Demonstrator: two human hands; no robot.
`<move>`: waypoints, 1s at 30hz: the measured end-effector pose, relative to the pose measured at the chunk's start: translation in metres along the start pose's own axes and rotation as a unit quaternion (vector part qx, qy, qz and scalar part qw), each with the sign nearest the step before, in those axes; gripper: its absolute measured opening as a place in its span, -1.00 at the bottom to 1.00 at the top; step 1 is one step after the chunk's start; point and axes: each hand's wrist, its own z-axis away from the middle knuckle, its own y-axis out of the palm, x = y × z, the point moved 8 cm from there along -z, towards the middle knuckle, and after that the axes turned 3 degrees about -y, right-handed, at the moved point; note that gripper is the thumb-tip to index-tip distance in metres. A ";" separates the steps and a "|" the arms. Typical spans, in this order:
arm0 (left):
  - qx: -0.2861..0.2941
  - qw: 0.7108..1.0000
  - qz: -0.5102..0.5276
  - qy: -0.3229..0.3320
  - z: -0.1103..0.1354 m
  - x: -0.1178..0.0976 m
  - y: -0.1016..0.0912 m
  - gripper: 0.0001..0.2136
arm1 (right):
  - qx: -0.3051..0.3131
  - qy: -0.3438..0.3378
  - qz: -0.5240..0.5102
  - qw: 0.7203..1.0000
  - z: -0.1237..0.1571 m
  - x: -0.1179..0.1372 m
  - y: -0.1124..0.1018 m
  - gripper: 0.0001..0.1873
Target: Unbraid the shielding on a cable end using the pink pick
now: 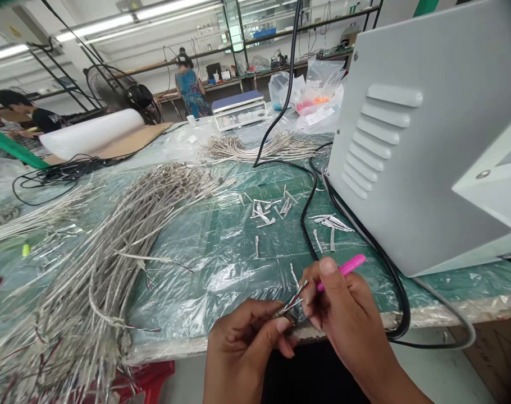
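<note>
My left hand (242, 353) pinches the end of a braided shielded cable (287, 314), with thin red, green and white wires (296, 297) fanning out of it. My right hand (340, 314) grips a pink-handled tool (343, 270), and its tip is at those wires. Both hands are at the front edge of the bench, over a green mat (222, 264) under clear plastic film. To the left lies a large heap of similar braided cables (108, 269). Small silvery cut scraps (266, 210) are scattered ahead of my hands.
A grey vented machine (419, 129) stands to the right, with black cables (310, 207) running across the bench. Farther back are another cable bundle (255, 147), a bench scale (238, 110) and plastic bags (310, 92). Other people (190, 87) sit in the background.
</note>
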 end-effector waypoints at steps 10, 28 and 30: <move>-0.003 1.000 -0.016 0.009 0.003 -0.001 0.000 -0.88 | 0.073 0.024 0.008 0.997 -0.005 -0.001 0.004 -0.42; -0.021 0.999 -0.033 -0.025 -0.003 -0.002 0.005 -0.82 | -0.062 -0.095 -0.079 0.990 -0.001 0.007 -0.014 -0.57; -0.024 0.999 -0.037 -0.019 -0.003 -0.002 0.004 -0.83 | -0.053 -0.110 -0.031 0.992 0.002 0.005 -0.011 -0.57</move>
